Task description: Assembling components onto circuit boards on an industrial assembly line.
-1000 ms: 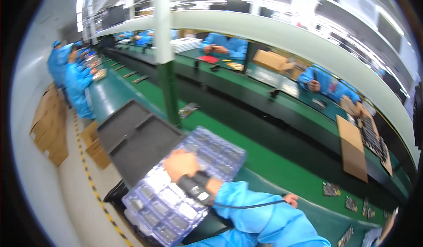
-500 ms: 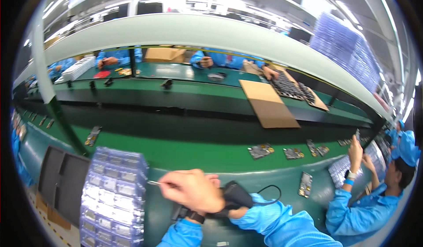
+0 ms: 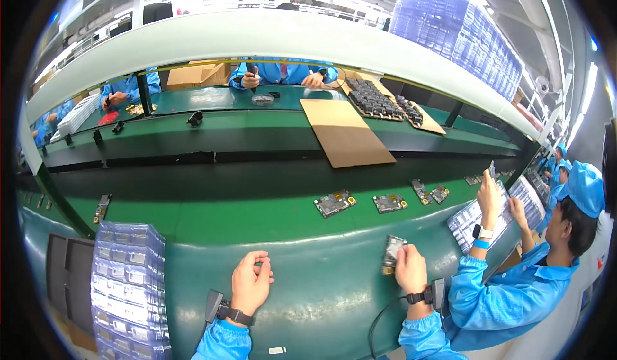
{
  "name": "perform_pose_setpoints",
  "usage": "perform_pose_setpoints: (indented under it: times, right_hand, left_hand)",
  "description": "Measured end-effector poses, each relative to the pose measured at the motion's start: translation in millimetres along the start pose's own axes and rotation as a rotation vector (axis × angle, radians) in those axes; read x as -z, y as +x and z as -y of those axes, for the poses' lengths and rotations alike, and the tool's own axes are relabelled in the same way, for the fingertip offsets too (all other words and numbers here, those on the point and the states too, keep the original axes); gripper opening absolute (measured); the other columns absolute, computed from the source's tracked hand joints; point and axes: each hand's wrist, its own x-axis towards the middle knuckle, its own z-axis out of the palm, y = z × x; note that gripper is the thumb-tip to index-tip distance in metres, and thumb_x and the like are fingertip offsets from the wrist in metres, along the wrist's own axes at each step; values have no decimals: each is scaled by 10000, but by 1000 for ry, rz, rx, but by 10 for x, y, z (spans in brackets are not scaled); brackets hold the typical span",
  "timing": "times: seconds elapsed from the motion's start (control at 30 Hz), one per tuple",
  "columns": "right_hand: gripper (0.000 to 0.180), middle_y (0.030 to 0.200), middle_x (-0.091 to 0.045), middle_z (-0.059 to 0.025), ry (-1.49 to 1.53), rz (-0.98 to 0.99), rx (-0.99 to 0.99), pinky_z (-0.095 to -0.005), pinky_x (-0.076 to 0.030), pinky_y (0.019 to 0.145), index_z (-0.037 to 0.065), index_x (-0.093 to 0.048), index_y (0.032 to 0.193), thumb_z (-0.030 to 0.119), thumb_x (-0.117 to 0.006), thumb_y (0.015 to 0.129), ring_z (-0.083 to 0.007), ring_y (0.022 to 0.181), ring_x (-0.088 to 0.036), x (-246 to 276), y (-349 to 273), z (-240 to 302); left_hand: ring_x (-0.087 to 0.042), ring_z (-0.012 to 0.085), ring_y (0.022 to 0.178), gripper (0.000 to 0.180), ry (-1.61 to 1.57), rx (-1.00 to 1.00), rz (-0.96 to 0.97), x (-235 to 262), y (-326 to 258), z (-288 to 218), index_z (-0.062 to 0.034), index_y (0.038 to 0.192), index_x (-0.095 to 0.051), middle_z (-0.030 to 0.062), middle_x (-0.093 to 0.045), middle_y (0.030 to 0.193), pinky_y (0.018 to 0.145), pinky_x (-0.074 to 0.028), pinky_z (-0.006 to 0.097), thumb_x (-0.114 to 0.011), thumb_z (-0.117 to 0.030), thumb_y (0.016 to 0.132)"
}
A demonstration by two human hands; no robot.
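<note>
My right hand (image 3: 411,270) is closed on a circuit board (image 3: 390,252), a grey board with a gold patch at its lower end. The fingers and thumb grip its right edge over the green bench (image 3: 321,263). My left hand (image 3: 251,283) hovers above the bench to the left, loosely curled with the thumb apart, and nothing shows in it. Left of that hand stands a tall stack of clear plastic trays (image 3: 128,289) with rectangular pockets. Both wrists wear black straps with dark devices.
Several circuit boards (image 3: 335,202) lie along the green belt (image 3: 257,218) beyond the bench. A dark divided tray (image 3: 69,270) is behind the tray stack. A small white label (image 3: 277,350) lies near the front. A co-worker (image 3: 514,289) sits close at right; a brown cardboard sheet (image 3: 347,132) leans ahead.
My hands, crossed beside the tray stack before, have separated. My right hand moved right and took hold of the board that lay on the bench. The view has turned rightward.
</note>
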Motion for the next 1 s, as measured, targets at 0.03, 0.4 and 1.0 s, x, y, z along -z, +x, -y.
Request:
perform_pose_setpoints:
  times: [0.03,0.4,1.0]
  right_hand:
    - [157,859,-698,-250,57,83,5,-572,-514,735,26,-621,981,169,-554,987,-484,836,-656,38,-52,256]
    - [151,968,-758,-132,746,613,277,-281,-594,710,-7,-748,1057,68,-696,937,-189,790,-745,-125,-124,1125]
    - [254,1113,-695,-117,568,636,653,-334,-586,763,23,-749,1005,-17,-802,759,-263,890,-701,-341,-228,1050]
  left_hand:
    - [-694,167,811,224,11,-17,14,17,-29,11,26,1186,-609,131,-668,1087,666,-615,313,-601,-64,982]
    - [-475,350,1282,646,726,-285,185,-38,-456,-333,-40,1335,-550,128,-576,1339,1052,-370,489,-826,-244,787]
    - [-546,317,1184,758,410,-214,677,52,-277,-245,-144,1428,-522,119,-544,1361,990,-466,416,-833,-68,741]
